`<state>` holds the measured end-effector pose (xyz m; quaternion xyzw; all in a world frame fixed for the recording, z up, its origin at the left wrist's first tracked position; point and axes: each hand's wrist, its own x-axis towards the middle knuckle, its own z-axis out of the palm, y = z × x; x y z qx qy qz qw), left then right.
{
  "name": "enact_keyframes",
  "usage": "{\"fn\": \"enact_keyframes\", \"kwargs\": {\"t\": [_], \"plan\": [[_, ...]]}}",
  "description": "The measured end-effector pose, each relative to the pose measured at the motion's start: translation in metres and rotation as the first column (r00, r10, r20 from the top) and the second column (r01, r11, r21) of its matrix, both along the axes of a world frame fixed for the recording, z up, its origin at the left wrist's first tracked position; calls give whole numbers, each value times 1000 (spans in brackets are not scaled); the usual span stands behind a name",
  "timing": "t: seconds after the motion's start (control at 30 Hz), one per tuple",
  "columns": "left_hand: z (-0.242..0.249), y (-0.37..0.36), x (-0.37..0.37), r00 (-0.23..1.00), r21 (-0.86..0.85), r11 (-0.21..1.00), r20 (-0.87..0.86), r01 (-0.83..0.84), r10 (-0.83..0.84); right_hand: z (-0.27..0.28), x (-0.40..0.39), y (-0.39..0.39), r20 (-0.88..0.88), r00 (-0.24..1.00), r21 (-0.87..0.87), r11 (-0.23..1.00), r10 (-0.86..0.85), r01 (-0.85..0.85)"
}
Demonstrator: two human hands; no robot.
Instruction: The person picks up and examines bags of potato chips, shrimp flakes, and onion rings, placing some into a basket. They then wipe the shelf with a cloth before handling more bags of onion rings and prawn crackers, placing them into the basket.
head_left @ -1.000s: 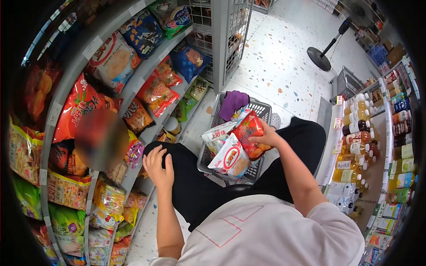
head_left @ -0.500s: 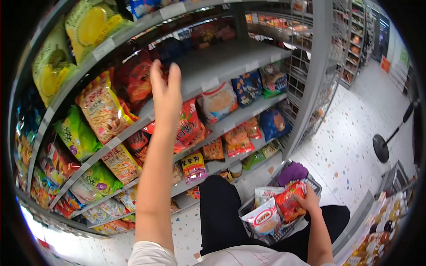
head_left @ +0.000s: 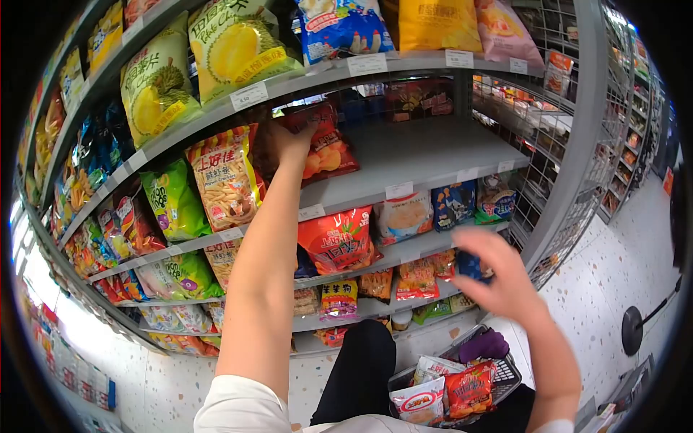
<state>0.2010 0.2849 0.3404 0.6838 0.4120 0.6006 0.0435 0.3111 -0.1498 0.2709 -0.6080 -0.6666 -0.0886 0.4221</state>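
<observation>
My left hand (head_left: 291, 143) reaches onto the middle shelf and touches a dark red chip bag (head_left: 328, 148), with its fingertips against the upper left of the bag. Whether the fingers grip it is hard to make out. To the left stands a yellow and red snack bag (head_left: 225, 177). My right hand (head_left: 491, 278) is raised in front of the lower shelves, fingers apart, holding nothing. Below it, a gray basket (head_left: 514, 375) holds a red snack bag (head_left: 471, 390), a white and red bag (head_left: 417, 403) and a purple item (head_left: 484, 346).
Durian chip bags (head_left: 234, 47) and a blue bag (head_left: 343, 29) stand on the upper shelf. More snack bags fill the lower shelves, among them a large red one (head_left: 338, 242). A wire mesh panel (head_left: 545, 108) closes the right side. A black stand (head_left: 632, 330) rests on the speckled floor.
The view has shifted, showing more of the upper shelf. My left hand has moved to the dark red bag. My right hand has let go of the red bag in the basket and risen.
</observation>
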Motion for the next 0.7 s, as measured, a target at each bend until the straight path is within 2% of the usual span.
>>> {"fn": "enact_keyframes", "kwargs": {"t": [0.03,0.07,0.1,0.17,0.23,0.3,0.33,0.37,0.4,0.43,0.47,0.5,0.53,0.57,0.63,0.7], "plan": [[-12,19,5,1000,2,1000,7,-9,9,20,8,33,23,996,24,996,88,-88],[-30,45,13,956,-75,963,167,258,-243,36,15,67,0,994,13,994,106,-106],[-37,60,12,827,-99,856,337,507,-450,47,23,105,-20,991,2,991,133,-133],[-34,42,12,807,-283,792,441,541,-393,64,37,183,-7,997,-42,996,72,-72],[-17,4,6,761,-438,668,568,601,-313,82,44,252,-118,993,-208,977,32,-56],[-7,-16,3,719,-478,589,636,652,-281,99,37,284,-288,955,-348,937,-66,-41],[-5,-18,2,722,-476,598,634,645,-275,101,40,299,-355,935,-383,913,-3,-142],[-5,-19,2,701,-486,546,646,683,-302,93,46,318,-355,935,-381,913,4,-148],[-4,-19,4,676,-492,491,660,719,-329,82,53,341,-454,889,-380,915,-59,-133],[-8,-12,9,673,-485,498,663,719,-327,78,58,355,-543,831,-381,917,-118,-119],[-15,-1,15,600,-435,438,706,787,-377,79,60,358,-639,763,-327,865,96,-382],[-20,7,20,521,-381,373,743,846,-420,76,65,366,-632,768,-329,861,104,-387],[-25,14,26,573,-400,441,721,803,-389,71,70,375,-687,725,-346,857,46,-383],[-23,11,24,571,-397,444,726,803,-384,68,71,382,-737,676,-365,851,-17,-377],[-17,-3,20,428,-341,274,815,899,-390,84,55,362,-751,660,-372,830,-6,-415],[-14,-7,21,425,-353,243,811,904,-401,91,54,350,-768,638,-423,796,-61,-433]]}}
